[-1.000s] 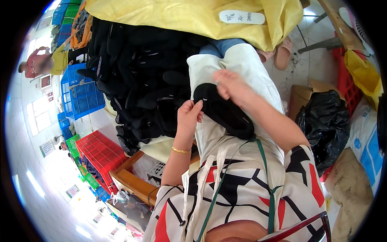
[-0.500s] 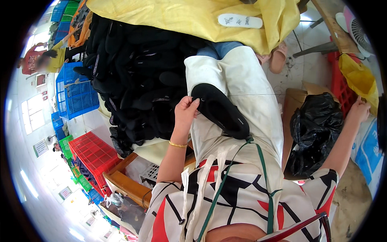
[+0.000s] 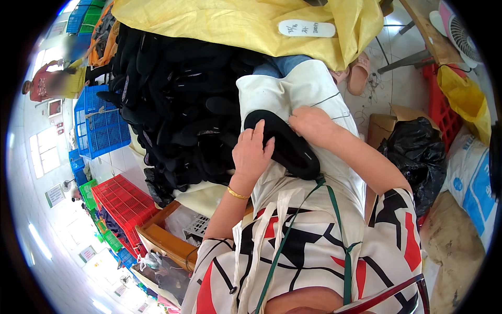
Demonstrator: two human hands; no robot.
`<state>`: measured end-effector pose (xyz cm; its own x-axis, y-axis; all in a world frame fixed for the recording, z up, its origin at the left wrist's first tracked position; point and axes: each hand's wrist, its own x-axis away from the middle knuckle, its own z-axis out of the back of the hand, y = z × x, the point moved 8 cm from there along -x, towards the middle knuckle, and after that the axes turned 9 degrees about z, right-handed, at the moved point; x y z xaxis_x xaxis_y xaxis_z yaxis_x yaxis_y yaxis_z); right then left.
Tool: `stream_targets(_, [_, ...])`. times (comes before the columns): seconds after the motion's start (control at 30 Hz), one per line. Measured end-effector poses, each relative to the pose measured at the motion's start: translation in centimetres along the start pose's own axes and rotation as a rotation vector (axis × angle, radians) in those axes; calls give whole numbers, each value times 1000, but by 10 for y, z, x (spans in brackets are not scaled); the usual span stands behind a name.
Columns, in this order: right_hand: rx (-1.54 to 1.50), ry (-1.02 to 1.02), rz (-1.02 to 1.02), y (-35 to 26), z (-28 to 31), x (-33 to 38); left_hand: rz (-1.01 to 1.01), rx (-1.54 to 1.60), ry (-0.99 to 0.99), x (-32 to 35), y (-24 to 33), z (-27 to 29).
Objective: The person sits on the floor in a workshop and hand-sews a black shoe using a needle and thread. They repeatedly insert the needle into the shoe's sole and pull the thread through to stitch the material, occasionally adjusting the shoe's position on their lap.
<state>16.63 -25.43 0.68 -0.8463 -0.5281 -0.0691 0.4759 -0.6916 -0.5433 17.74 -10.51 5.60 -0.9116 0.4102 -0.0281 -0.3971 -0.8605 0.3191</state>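
A black cloth shoe [image 3: 293, 152] lies slantwise on the white apron [image 3: 327, 86] over my lap, with a small white stitch mark near one end. My left hand [image 3: 253, 149] grips the shoe's far left edge, forefinger stretched over it and thumb apart from the forefinger. Beside the shoe's right edge my right hand [image 3: 312, 124] is closed in a pinch. What its fingertips hold is too small to make out. A thin dark strand shows on the apron just beyond the right hand.
A large heap of black shoes [image 3: 178, 99] lies left of my lap. Yellow sheeting [image 3: 225, 23] with a white sole-shaped piece [image 3: 306, 28] spreads beyond. On the right are a black plastic bag [image 3: 413, 152] and a wooden table [image 3: 431, 31]. Red crates [image 3: 123, 201] stand left.
My right hand has come from far out on the right to the shoe; the thread stretched between it and the shoe is no longer taut. My left hand has shifted its hold on the shoe.
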Motion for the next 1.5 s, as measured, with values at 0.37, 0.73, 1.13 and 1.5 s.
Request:
stream_targets(0.37, [-1467,899,-471,6,-10,-49,180,216,119,0,-19,-7])
stream_targets(0.73, [-1527,848,-280,-122,67,-22,-320,215,383,1,5,56])
stream_targets(1.13, [-976,787,-68,-214,81,71,-581,219,297,68,63,77])
stream_targets(1.5, [11,1023,-212,-148,152,151,-415,428,39,60,53,30])
